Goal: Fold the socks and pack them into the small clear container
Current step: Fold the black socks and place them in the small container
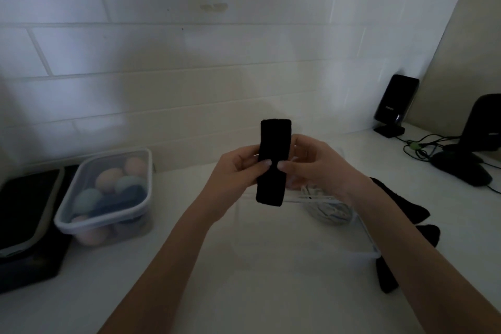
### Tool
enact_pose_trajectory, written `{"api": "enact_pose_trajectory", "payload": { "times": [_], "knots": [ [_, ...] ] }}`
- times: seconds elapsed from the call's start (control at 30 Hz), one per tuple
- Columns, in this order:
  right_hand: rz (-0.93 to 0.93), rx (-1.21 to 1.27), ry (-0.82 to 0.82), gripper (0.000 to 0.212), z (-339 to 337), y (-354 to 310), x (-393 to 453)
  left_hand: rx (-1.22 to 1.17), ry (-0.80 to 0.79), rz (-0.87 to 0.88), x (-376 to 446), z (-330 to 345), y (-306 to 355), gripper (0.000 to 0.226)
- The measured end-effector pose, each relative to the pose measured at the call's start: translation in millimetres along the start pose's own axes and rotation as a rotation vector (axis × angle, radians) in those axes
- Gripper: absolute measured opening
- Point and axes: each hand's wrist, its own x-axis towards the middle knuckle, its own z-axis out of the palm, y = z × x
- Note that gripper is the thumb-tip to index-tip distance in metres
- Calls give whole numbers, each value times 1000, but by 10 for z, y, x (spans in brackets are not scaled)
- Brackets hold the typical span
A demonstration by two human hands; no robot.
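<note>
Left hand [238, 168] and right hand [311, 165] pinching a folded black sock [273, 144] upright. Below, the clear container [363, 230] on the white counter [189, 266].

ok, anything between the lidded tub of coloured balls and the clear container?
Head view: that stretch of counter between the lidded tub and the clear container is bare. Only the left forearm passes above it.

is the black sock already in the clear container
No, both the left hand and right hand hold the black sock up above the clear container.
</note>
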Motion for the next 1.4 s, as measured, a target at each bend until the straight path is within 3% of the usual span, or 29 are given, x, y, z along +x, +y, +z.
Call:
{"api": "enact_pose_trajectory", "payload": {
  "times": [0.13, 0.2, 0.37, 0.43, 0.57, 0.67, 0.77, 1.03, 1.1, 1.2, 1.33, 1.4],
  "knots": [
    [-31, -127, 38, 15, 30, -17, 14, 0, 80, 31, -23, 63, 44, 17],
    [-26, -159, -3, 20, 51, -37, 4, 12, 149, 56, -30, 55, 40, 15],
    [25, -107, -71, 16, 96, -39, -18, 11, 200, 72, -40, 20, 46, 13],
    [38, -51, -71, 17, 124, -51, -35, 40, 196, 84, -34, 9, 44, 17],
    [26, 87, -14, 40, 131, -74, -73, -13, 60, 24, -45, -20, 65, 22],
    [20, 119, -20, 37, 96, -77, -90, -94, -22, -50, -46, -69, 64, 25],
    [-9, 101, -64, 23, 91, -79, -107, -60, 36, -59, -22, -96, 17, 20],
    [-99, 64, -18, 35, 104, -69, -121, -40, 94, -59, -18, -82, -6, 41],
    [-113, 46, -10, 43, 116, -95, -123, -22, 101, -58, -21, -77, 10, 36],
    [-146, -19, -18, 37, 143, -135, -128, 44, 109, -72, -24, -61, 14, 24],
    [-229, -106, -47, 57, 93, -120, -117, 113, 95, -123, -27, -60, 1, 21],
    [-235, -134, -64, 55, 74, -114, -114, 101, 89, -120, -31, -68, 9, 20]
  ]
}}
